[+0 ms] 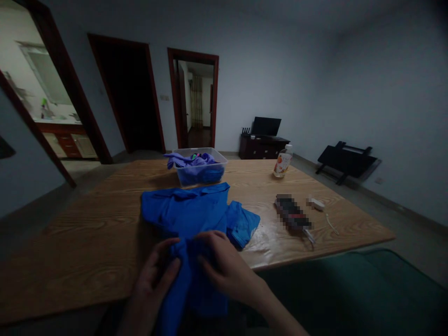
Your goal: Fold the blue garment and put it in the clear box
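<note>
A blue garment (196,210) lies spread on the wooden table, its lower part hanging over the near edge toward me. My left hand (154,275) pinches the fabric between thumb and fingers at that edge. Close beside it, my right hand (224,266) grips the same cloth, its fingertips partly lost in dark folds. One short section that looks like a sleeve sticks out to the right on the tabletop. Just beyond the garment stands a clear plastic bin (201,176) with purple and blue cloth inside, some of it draped over the left rim.
On the right side of the table (80,233) are a bottle (283,162) with a fruit label, a blurred-out dark device (293,213) and a small white item (318,204) with a cord. A dark green seat (343,289) lies below the near right edge.
</note>
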A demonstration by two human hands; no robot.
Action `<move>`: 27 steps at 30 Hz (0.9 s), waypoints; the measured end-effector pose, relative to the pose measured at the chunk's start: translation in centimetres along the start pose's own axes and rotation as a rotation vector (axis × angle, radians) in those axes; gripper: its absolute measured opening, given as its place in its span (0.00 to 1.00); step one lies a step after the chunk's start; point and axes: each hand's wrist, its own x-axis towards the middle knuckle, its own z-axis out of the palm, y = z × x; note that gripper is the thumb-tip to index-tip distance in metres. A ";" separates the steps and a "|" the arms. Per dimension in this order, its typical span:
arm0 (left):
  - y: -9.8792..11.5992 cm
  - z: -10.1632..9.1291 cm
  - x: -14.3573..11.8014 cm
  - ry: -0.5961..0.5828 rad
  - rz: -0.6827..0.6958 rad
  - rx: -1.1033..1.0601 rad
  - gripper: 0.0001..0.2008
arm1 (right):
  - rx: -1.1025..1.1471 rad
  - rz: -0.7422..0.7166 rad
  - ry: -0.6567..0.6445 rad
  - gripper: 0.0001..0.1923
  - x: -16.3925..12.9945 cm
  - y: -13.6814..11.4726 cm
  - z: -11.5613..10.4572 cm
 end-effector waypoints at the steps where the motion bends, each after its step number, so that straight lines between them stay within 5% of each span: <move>1: 0.0 1.4 0.0 -0.099 -0.020 -0.015 0.35 | -0.098 -0.058 -0.070 0.28 0.1 0.5 0.7; 3: -0.6 3.1 0.2 -0.223 0.003 -0.028 0.34 | -0.204 -0.097 -0.140 0.33 -0.1 1.7 1.2; 5: -2.2 3.4 0.8 -0.297 0.033 -0.008 0.32 | -0.194 -0.047 -0.106 0.28 -0.9 2.5 0.9; 11: -7.3 2.7 1.1 -0.313 0.268 0.303 0.25 | -0.041 0.134 0.028 0.16 -4.3 2.2 0.9; 15: -7.4 3.7 -0.3 -0.292 0.512 0.663 0.35 | 0.021 0.112 0.004 0.27 -5.0 2.2 2.7; 19: -6.8 4.4 -0.5 -0.231 0.574 0.806 0.44 | 0.092 0.074 0.030 0.31 -4.6 2.7 3.8; 24: -7.2 4.6 -0.7 -0.173 0.604 0.817 0.31 | 0.318 0.067 0.179 0.21 -4.3 2.9 3.9; 27: -7.2 4.1 -1.2 -0.205 0.543 0.784 0.31 | 0.535 0.118 0.148 0.10 -5.0 2.9 3.3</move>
